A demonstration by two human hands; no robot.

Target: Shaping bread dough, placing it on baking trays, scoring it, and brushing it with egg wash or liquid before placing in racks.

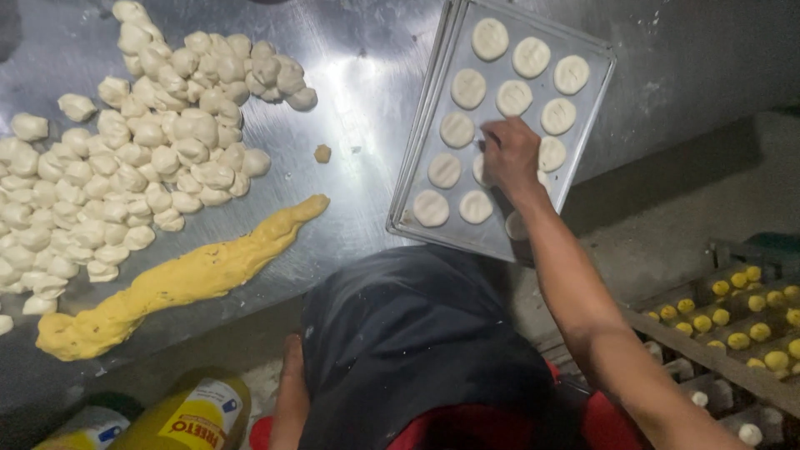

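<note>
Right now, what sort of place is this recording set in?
Probably a small bakery work area: a pile of white dough balls on a steel table, a metal baking tray of flattened dough discs under the right hand, and a yellow dough roll.

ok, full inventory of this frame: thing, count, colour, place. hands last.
metal table: one, steel grey, fills the upper frame
baking tray: one, silver, right part of the table
flattened dough discs: about a dozen visible, off-white, in rows on the tray, some hidden by the hand
dough balls: a large pile, off-white, left of the table
yellow dough log: one, yellow, lower left of the table
small dough bit: one, tan, mid table
yellow bottle: one, bottom left
rack of yellow balls: many, lower right
right hand: on the tray, over the discs
left hand: out of view
</note>
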